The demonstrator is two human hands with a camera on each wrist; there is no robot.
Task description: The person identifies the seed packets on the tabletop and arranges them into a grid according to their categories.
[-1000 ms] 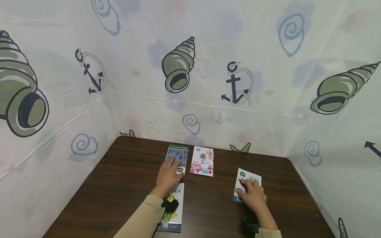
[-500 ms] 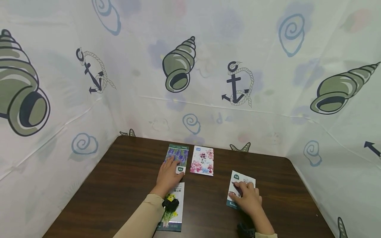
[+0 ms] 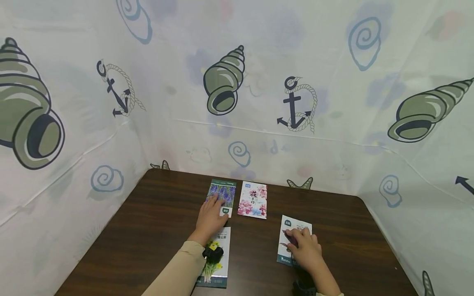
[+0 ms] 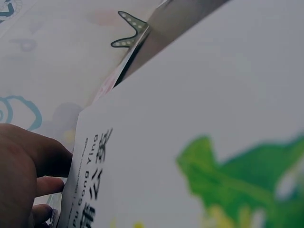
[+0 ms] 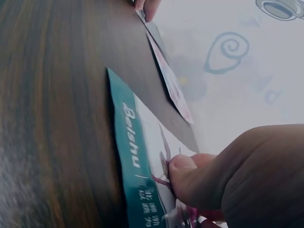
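In the head view my left hand (image 3: 211, 218) rests on a seed packet with purple flowers (image 3: 224, 193), fingers spread across its lower part. Under my left forearm lies a white seed packet with yellow flowers (image 3: 223, 263); it fills much of the left wrist view. My right hand (image 3: 305, 248) grips a white seed packet with a teal lower band (image 3: 284, 260), thumb and bent fingers on its face. The right wrist view shows the thumb (image 5: 183, 164) pressing beside the printed picture; the other fingertips are partly hidden.
A pink-flowered packet (image 3: 252, 200) lies just right of the purple one. The dark wood table (image 3: 144, 230) ends at a patterned cloth wall (image 3: 259, 102), which also rises on both sides.
My right hand has slid its packet left and toward me across the table. My left hand has stayed on the purple-flowered packet.
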